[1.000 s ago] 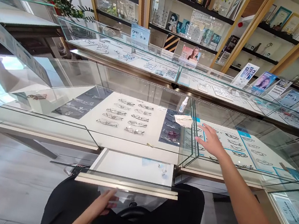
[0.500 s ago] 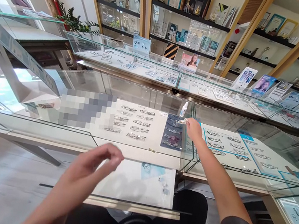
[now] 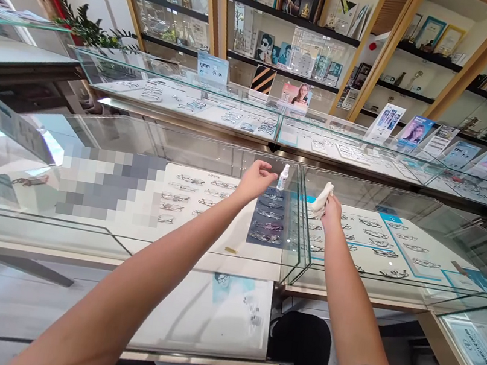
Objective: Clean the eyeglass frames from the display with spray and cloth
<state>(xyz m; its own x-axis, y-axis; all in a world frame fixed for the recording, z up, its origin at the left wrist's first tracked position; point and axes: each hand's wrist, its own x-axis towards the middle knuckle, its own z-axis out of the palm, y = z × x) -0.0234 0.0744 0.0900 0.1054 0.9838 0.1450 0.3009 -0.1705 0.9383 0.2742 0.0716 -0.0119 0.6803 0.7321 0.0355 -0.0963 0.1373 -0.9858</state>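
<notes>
**Clutching Cloth on the Right, Cupping Fingers Beside Spray Bottle**

Holding a crumpled cream-white cloth (image 3: 322,199) between the closed fingers of the right hand (image 3: 333,211), above the left part of the right-hand clear glass display case (image 3: 392,290). Curling the left hand (image 3: 259,180) loosely, half open, with no grip visible on anything, just beside a small white plastic spray bottle (image 3: 283,179). Standing upright, that bottle, near the far right corner of the left-hand clear glass display case (image 3: 254,260). Cannot tell whether touching.

Looking into the left-hand case, onto two columns of thin eyeglass frames (image 3: 190,179) on white, partly behind the left forearm, and onto more frames upon a dark navy panel (image 3: 252,228) at right; blurred out farther left. Seeing similar rows in the right-hand case, on white panels edged in bright blue. Pulled out on the near side, with a light-blue printed card (image 3: 231,290) and small clear packets (image 3: 252,311) inside: a shallow white drawer (image 3: 190,321). Displaying further rows on the far side, within a long glass-topped case (image 3: 179,120).
</notes>
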